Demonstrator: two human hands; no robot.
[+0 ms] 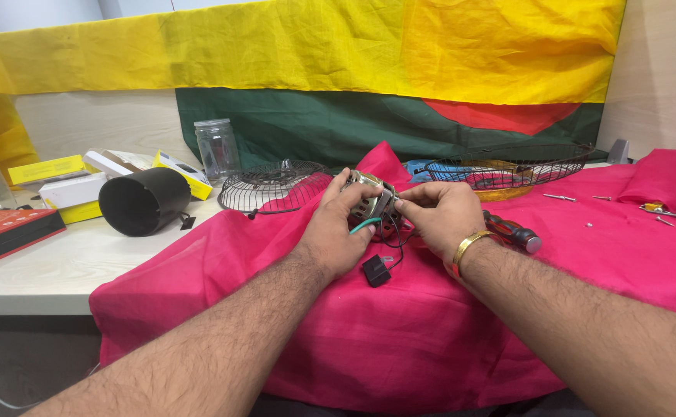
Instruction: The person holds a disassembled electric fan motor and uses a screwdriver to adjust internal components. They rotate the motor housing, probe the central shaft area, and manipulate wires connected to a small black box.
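Holding a small fan motor [370, 202] between both hands at the centre of the frame, above the pink cloth [431, 324] that drapes the counter [52, 270]. The left hand [336, 232] cups the motor from the lower left, fingers curled over its metal housing; the right hand [440, 215] pinches it from the right, at about the same height. Both lie equally near. The motor's axis cannot be told. Green and black wires [369, 225] hang below to a black block [375, 270]. A screwdriver [512, 233] lies just right of the right wrist.

White table [52, 270] w/ pink cloth [431, 324].
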